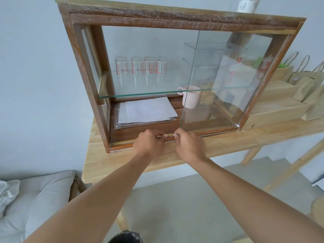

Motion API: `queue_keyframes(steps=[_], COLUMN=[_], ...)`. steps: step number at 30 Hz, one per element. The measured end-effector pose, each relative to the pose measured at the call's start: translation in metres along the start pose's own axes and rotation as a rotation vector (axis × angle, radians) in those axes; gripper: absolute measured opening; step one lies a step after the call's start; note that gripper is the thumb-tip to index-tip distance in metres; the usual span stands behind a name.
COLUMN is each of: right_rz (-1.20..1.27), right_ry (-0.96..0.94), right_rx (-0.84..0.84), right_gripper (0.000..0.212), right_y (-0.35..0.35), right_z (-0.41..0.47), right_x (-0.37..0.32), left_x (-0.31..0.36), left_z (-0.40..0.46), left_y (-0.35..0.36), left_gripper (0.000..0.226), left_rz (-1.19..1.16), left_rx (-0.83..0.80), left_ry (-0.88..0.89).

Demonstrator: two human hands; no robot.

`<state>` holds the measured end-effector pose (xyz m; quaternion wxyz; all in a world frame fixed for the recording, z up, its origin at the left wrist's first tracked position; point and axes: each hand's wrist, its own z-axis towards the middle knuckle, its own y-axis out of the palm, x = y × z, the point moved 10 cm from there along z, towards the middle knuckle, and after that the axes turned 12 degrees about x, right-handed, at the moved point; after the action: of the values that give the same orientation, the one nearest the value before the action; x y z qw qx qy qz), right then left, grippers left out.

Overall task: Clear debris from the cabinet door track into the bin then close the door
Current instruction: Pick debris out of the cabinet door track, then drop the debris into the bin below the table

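Cabinet door track (122,143): clearing underway. Left hand (149,143) and right hand (190,146) pinch pale debris (164,136) there. Sliding glass door (228,81) still open; dark bin (125,237) below the bench (108,162).

The bin (125,238) is cut off by the bottom edge. Both hands' fingertips (164,137) hide part of the track (122,143); any debris there is too small to tell.

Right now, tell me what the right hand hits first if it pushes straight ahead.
The right hand, fingertips at the door track, would probably meet the glass door edge just above them; depth is uncertain.
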<state>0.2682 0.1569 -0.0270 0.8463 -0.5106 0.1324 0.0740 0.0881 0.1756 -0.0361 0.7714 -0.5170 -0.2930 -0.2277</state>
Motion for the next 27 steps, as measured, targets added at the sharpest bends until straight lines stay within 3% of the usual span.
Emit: queue_keyframes(steps=[9, 19, 27], right_rz=[0.162, 0.322, 0.372], right_ry=[0.092, 0.096, 0.073], right_rx=[-0.049, -0.124, -0.286], right_gripper=[0.022, 0.025, 0.022], right_y=[-0.006, -0.027, 0.016], right_z=[-0.036, -0.099, -0.184], right_x=[0.006, -0.006, -0.024], left_x=[-0.023, -0.062, -0.119], left_z=[-0.032, -0.100, -0.182], left_y=[-0.029, -0.090, -0.101], left_gripper=[0.017, 0.023, 0.022], left_rz=[-0.099, -0.051, -0.035], left_rx=[0.056, 0.108, 0.050], left_ry=[-0.024, -0.096, -0.213])
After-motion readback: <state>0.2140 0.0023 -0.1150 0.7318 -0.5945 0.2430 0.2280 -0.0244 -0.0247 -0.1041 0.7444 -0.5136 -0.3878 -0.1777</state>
